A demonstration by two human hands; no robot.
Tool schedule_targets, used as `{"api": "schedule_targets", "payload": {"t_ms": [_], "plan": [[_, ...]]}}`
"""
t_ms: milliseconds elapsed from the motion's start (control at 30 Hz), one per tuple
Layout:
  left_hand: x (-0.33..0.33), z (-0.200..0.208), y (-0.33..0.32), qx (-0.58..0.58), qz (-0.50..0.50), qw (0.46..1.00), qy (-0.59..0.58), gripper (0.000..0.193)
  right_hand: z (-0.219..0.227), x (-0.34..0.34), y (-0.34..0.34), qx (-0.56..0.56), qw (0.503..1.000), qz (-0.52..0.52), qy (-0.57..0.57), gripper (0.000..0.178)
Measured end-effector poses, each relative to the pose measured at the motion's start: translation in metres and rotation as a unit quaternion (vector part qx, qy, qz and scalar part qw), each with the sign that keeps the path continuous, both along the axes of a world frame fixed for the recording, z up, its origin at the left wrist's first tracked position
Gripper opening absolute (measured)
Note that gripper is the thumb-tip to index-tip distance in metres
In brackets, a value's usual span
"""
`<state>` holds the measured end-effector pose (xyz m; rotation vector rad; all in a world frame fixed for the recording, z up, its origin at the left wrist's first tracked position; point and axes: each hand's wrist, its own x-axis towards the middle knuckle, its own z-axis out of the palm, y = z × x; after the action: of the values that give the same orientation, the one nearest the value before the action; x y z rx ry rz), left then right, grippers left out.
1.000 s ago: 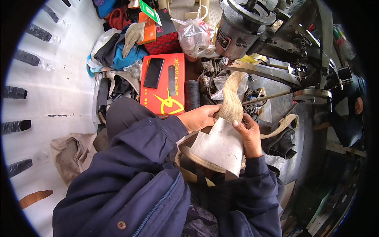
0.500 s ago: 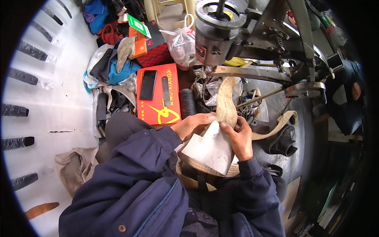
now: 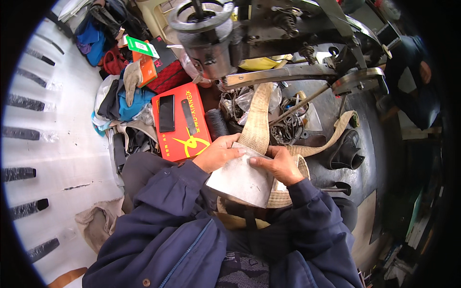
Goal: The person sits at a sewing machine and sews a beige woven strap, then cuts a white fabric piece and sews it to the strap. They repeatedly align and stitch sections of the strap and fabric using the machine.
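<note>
A stiff off-white panel (image 3: 242, 180), smooth and roughly square, is held over my lap. My left hand (image 3: 221, 153) grips its upper left edge, thumb on top and fingers underneath. On its upper right my right hand (image 3: 280, 165) pinches it, thumb pressed on the white face and the other fingers mostly hidden behind. A beige ribbed fabric band (image 3: 258, 117) runs from the panel's upper edge up toward the sewing machine (image 3: 204, 43). More of the same ribbed fabric curves below the panel and off to the right. Whether panel and band are joined cannot be made out.
Left of my hands lies a red box (image 3: 175, 139) with a black phone (image 3: 167, 114) on it. A dark thread spool (image 3: 217, 123) stands beside the box. A black shoe (image 3: 344, 150) sits to the right. The machine's metal arm (image 3: 283, 74) overhangs the clutter ahead.
My view has shifted, so the machine and box sit further left. The panel has flattened and turned slightly, and my right thumb has moved from the band onto the white face.
</note>
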<state>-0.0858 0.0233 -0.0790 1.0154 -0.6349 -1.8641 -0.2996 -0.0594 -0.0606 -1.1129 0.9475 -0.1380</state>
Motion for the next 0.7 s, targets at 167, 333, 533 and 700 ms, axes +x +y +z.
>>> {"api": "schedule_targets", "payload": {"t_ms": [167, 333, 533, 700], "plan": [[0.000, 0.000, 0.000, -0.032, -0.022, 0.995, -0.091, 0.051, -0.002, 0.000, 0.002, 0.004, 1.000, -0.014, -0.005, 0.041], [-0.002, 0.000, 0.000, -0.026, -0.002, 0.996, -0.084, 0.045, -0.006, -0.001, 0.002, 0.009, 1.000, -0.005, -0.001, 0.041], [-0.003, 0.003, 0.000, -0.028, 0.005, 0.996, -0.086, 0.044, -0.014, 0.000, 0.002, 0.045, 0.995, -0.067, -0.050, 0.038], [0.001, 0.004, 0.000, -0.007, -0.010, 0.998, -0.069, 0.040, -0.012, 0.000, 0.002, 0.036, 0.994, -0.078, -0.062, 0.034]]}}
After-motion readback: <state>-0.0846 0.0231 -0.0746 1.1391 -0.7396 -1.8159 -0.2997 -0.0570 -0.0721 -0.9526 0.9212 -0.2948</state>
